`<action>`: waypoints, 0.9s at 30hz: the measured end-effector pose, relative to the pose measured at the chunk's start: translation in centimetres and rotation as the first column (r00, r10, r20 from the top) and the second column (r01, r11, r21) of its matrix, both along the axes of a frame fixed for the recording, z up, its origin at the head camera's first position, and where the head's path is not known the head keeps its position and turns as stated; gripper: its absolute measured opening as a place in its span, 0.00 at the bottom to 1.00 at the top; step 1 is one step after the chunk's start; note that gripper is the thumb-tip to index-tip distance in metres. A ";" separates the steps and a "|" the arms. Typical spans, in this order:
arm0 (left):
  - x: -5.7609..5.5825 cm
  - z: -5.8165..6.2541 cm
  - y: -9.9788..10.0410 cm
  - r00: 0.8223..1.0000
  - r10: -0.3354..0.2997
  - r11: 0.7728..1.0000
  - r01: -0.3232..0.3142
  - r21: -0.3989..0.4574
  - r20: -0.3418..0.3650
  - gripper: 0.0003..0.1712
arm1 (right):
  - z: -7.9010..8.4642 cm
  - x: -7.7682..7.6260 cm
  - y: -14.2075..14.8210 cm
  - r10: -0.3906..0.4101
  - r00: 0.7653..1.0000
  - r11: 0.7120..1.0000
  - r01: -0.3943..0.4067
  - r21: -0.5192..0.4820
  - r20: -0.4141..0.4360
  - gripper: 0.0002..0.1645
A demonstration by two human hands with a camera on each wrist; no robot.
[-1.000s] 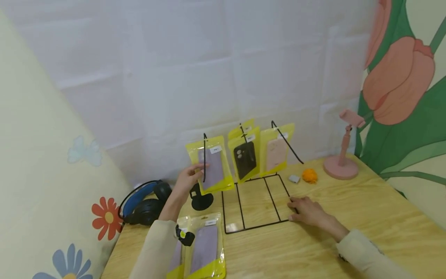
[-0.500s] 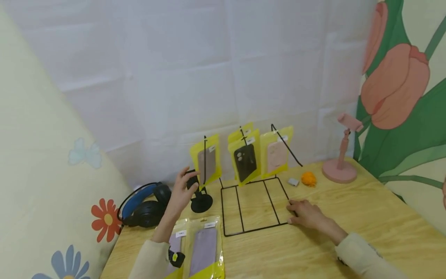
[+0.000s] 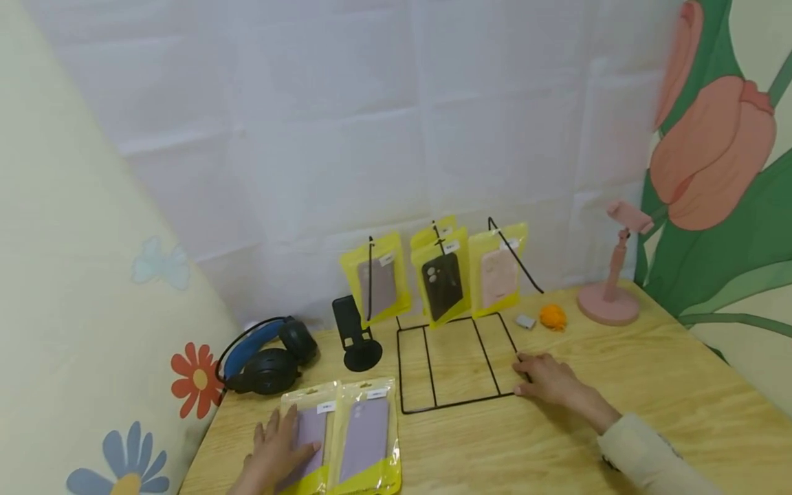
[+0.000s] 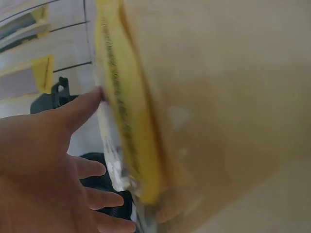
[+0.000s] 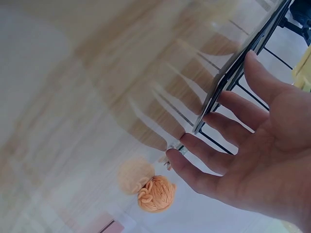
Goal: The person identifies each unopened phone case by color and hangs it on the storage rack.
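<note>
My left hand (image 3: 275, 447) lies over the left edge of a packaged purple phone case (image 3: 311, 433) on the table, fingers spread and thumb across its front. In the left wrist view the thumb meets the yellow-banded package (image 4: 129, 107). A second packaged purple phone case (image 3: 364, 440) lies right beside it. My right hand (image 3: 551, 378) rests at the right side of a black wire display rack (image 3: 448, 404), its extended fingertips at the frame. From the rack's hooks hang a packaged purple case (image 3: 377, 285), a black case (image 3: 444, 285) with another package behind it, and a pink case (image 3: 498, 275).
Black headphones (image 3: 272, 368) and a black phone stand (image 3: 361, 354) stand left of the rack. To its right are a small grey block (image 3: 525, 321), an orange yarn ball (image 3: 553, 317) and a pink stand (image 3: 609, 306). A white cloth (image 3: 309, 137) hangs behind the table.
My left hand has let go of the purple case package, which now hangs on the left hook, and has moved down to the packages on the table. The right hand stays at the rack.
</note>
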State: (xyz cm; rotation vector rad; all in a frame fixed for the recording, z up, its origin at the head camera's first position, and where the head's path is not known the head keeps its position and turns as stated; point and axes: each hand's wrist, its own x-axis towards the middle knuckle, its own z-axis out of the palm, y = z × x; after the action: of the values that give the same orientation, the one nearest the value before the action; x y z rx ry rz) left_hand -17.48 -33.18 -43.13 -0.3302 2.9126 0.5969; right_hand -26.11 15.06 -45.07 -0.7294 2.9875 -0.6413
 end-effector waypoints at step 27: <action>1.3 -0.7 -1.3 0.987 0.100 0.995 -0.103 -0.015 -0.125 0.60 | -0.2 0.0 0.0 -0.007 1.000 1.000 0.007 -0.007 -0.015 0.28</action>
State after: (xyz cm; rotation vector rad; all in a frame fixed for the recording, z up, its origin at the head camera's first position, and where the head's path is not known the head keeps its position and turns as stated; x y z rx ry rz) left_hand -16.18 -34.52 -43.85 -0.4630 3.0381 0.6224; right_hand -26.14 15.03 -45.23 -0.7280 3.0046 -0.6490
